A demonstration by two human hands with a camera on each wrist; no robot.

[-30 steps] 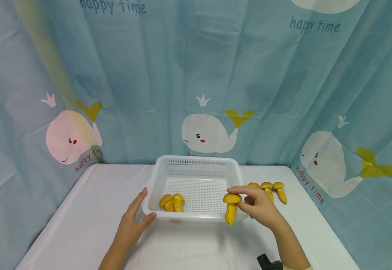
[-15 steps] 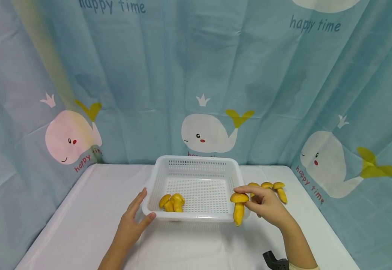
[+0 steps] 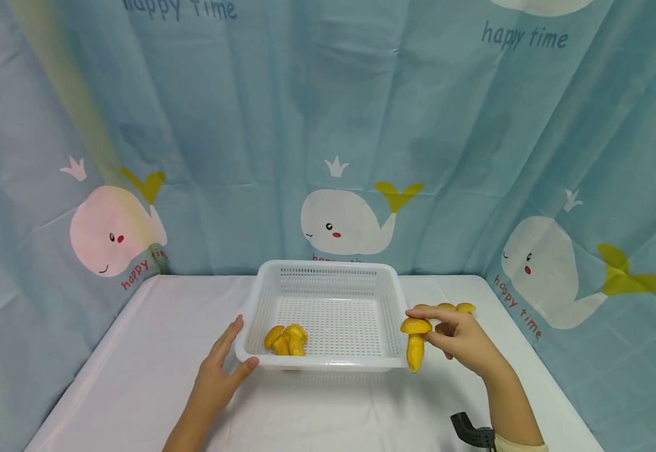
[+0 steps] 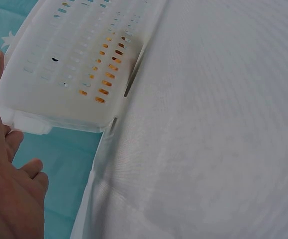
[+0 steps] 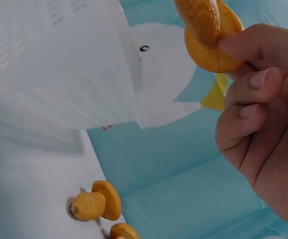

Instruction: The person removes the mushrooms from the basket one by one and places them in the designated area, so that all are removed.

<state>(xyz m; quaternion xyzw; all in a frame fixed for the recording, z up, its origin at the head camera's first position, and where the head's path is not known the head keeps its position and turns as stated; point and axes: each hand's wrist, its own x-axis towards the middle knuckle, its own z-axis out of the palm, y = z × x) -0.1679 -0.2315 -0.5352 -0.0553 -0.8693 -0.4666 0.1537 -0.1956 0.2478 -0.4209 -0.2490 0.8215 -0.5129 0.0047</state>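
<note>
The mushroom (image 3: 415, 353) looks light and fairly stiff, perhaps a little slippery on its rounded stem; the cap, flaring out above, seems the better place to pinch. The right hand (image 3: 469, 342) grips it there between thumb and fingers, stem hanging down, raised beside the right side of the basket (image 3: 333, 362); whether it overhangs the rim is hard to judge. The left hand (image 3: 217, 373), fingers extended, rests at the basket's left side, well apart from the mushroom.
</note>
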